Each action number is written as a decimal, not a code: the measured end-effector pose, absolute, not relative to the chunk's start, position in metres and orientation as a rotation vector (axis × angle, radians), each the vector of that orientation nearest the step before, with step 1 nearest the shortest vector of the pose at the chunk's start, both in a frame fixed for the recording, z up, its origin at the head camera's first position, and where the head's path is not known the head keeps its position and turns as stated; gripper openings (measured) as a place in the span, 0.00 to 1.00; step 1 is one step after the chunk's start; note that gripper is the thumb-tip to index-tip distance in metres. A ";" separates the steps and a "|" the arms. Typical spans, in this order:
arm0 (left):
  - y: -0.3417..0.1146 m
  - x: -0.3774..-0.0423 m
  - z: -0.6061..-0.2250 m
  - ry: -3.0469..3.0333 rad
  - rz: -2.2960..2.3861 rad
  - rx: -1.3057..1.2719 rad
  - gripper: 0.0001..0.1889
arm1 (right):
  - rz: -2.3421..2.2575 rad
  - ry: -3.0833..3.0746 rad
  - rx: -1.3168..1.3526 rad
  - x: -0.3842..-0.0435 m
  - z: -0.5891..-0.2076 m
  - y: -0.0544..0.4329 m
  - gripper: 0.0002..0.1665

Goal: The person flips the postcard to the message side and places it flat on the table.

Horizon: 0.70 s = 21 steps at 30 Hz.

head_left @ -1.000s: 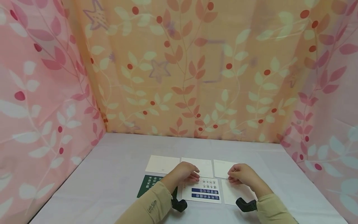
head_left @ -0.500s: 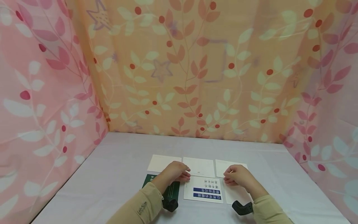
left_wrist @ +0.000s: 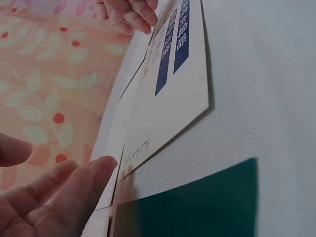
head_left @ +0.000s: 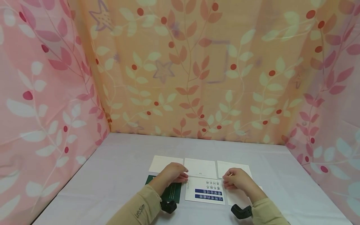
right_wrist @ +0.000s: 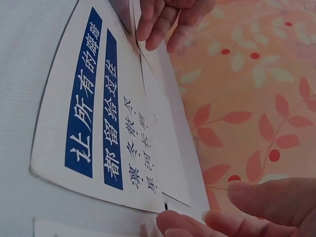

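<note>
Two rows of cards lie flat on the table. In the head view, my left hand [head_left: 172,173] hovers over the dark green card [head_left: 172,192] at front left, its fingertips near the printed card's left edge. That white printed card [head_left: 204,190], with blue bands and dark characters, lies front centre. My right hand [head_left: 237,179] is over the plain white card [head_left: 234,198] at front right, partly covering it. In the left wrist view, thumb and fingers [left_wrist: 94,182] are apart with nothing between them. The right wrist view shows fingertips [right_wrist: 180,222] by the printed card's corner, the thumb apart from them.
Behind, a row holds a left white card [head_left: 161,162], a middle white card [head_left: 201,168] and a right white card [head_left: 234,165]. A white cloth covers the table [head_left: 112,175]. Patterned fabric [head_left: 191,68] stands at the back and both sides.
My left hand has drawn left, off the printed card and over the green one. My right hand has shifted slightly left, towards the printed card's right edge. The cards look unmoved.
</note>
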State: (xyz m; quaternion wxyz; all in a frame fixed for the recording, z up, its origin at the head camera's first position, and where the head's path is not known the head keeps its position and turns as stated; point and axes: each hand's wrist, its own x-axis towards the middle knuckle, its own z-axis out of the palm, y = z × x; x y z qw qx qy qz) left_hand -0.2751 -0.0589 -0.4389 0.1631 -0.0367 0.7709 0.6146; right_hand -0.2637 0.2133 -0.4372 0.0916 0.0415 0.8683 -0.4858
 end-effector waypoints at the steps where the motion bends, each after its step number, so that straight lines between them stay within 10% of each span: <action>1: -0.060 -0.275 -0.439 2.202 1.747 -0.108 0.13 | -1.442 2.578 0.123 -0.264 -0.438 0.213 0.06; 21: -0.065 -0.271 -0.448 2.151 1.781 -0.185 0.12 | -1.444 2.551 0.135 -0.259 -0.445 0.213 0.04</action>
